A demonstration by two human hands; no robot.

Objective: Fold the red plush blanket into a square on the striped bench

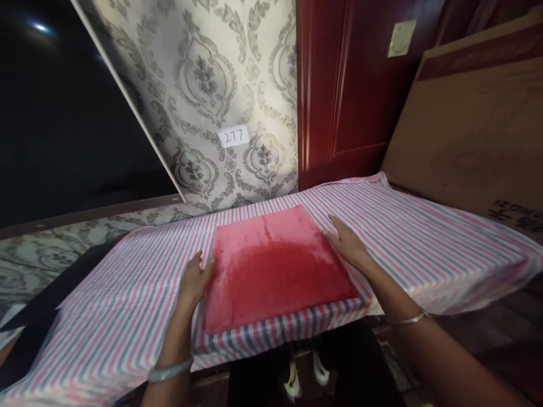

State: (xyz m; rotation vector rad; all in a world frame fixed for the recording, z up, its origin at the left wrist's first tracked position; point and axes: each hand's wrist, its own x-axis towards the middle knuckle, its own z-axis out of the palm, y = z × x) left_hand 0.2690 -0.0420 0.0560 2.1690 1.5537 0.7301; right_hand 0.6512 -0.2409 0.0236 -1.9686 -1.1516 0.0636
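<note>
A flat red velvety square of cloth (280, 271), perhaps a cushion cover, lies on the striped tablecloth (139, 282) near the table's front edge. Along its left side is my left hand (195, 278), fingers apart, with the thumb at the cloth's edge. My right hand (345, 240) rests at the opposite side, fingers stretched out and the thumb by the upper right edge. Neither hand grips the cloth. Its surface shows lighter and darker patches of pile.
Behind the table stands a patterned wall with a paper label (234, 136) reading 277. A large dark screen (76, 113) is at the left. To the right, a big cardboard box (475, 124) leans near a red wooden panel (352, 79).
</note>
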